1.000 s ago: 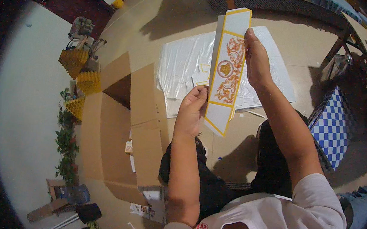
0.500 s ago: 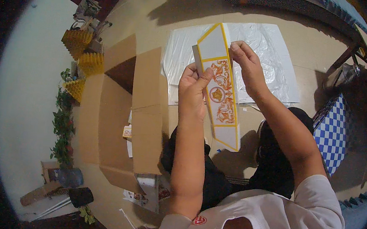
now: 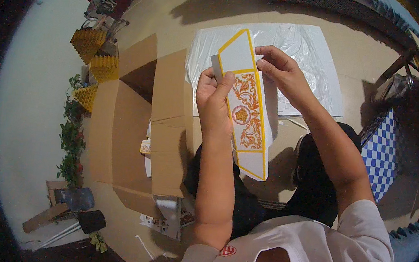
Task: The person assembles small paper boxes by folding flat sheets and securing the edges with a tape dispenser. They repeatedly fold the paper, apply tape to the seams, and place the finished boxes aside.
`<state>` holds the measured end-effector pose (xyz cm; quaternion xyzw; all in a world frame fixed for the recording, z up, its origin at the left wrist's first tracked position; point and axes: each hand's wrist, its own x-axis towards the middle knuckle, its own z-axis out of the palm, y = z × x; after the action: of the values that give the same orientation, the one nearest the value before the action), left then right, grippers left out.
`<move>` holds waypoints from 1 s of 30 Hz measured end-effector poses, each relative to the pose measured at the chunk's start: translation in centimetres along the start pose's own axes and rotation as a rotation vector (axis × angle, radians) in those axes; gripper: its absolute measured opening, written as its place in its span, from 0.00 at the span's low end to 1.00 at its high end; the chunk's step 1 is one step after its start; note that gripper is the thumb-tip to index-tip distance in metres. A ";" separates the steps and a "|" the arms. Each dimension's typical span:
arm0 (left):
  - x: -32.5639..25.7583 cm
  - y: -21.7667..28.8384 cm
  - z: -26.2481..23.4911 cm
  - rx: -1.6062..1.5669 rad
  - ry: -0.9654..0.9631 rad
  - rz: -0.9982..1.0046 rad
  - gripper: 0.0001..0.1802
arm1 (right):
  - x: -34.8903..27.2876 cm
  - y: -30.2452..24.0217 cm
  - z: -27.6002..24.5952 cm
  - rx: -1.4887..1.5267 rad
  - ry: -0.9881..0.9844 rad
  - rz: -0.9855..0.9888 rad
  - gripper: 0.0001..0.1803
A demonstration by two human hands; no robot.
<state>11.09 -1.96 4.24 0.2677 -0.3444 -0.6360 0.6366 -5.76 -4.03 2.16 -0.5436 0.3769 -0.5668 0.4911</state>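
A long cardboard piece [image 3: 256,98] with slanted ends is held up in front of me. Its face is white with yellow borders, an orange scroll pattern and a round emblem in the middle. My left hand [image 3: 215,99] grips its left edge, thumb on the front and fingers behind. At the upper right edge, my right hand [image 3: 283,75] has its thumb and forefinger on the side of the piece; its other fingers are curled. A pale flap shows behind the right edge. Beneath it on the floor lie white sheets [image 3: 310,65] with clear plastic film over them.
To the left stands an open brown carton [image 3: 133,130] with a few patterned pieces [image 3: 145,146] inside. Yellow stacked trays [image 3: 87,47] and a leafy plant [image 3: 71,140] line the wall. A blue-and-white checked item [image 3: 380,154] stands at right beside a dark-framed table.
The cardboard piece has shifted slightly left and down, turning so more of its right side flap shows. My right hand has moved slightly left and lower along its edge.
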 end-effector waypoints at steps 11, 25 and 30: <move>0.2 -0.3 -0.1 0.179 0.159 0.050 0.14 | -1.0 -1.6 0.4 -0.228 -0.180 0.063 0.13; 0.3 1.1 -0.7 0.209 0.247 0.131 0.15 | -0.3 1.2 -1.5 0.010 -0.232 0.216 0.15; 0.4 2.0 -1.1 0.409 0.188 0.112 0.18 | -0.2 0.4 -1.5 -0.119 -0.080 0.124 0.19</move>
<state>13.21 -2.33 5.10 0.4293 -0.4197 -0.4889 0.6329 -7.19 -4.05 1.53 -0.5695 0.4229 -0.4898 0.5069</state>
